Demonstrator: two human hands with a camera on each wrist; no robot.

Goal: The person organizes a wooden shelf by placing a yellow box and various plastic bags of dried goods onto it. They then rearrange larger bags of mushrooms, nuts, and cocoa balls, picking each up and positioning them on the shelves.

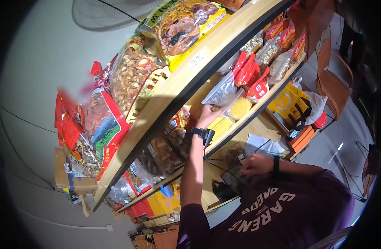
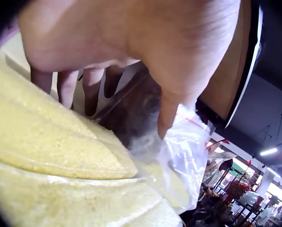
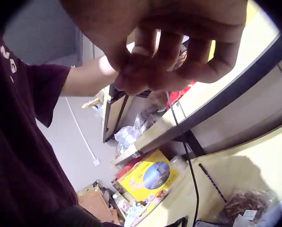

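Observation:
My left hand [image 1: 206, 117] reaches into the shelf among packed food bags. Its fingers [image 2: 91, 92] point down behind a bag of yellow grain-like food [image 2: 60, 127], apart from the thumb. The thumb touches a clear plastic bag [image 2: 186, 156] with a red line along its top. In the head view, a clear bag [image 1: 220, 92] stands just beyond this hand, and a round yellow pack [image 1: 240, 108] lies beside it. My right hand [image 1: 257, 164] hovers over the lower shelf, fingers loosely curled and holding nothing. Below it is a bag of brown dried food [image 3: 245, 207].
Large bags of dried goods [image 1: 134, 79] stand on the upper board [image 1: 190, 62], whose dark edge runs beside my left arm. Red packets [image 1: 257, 89] line the same shelf. A thin black cable [image 3: 190, 165] hangs near my right hand. A yellow box [image 3: 150, 177] sits lower down.

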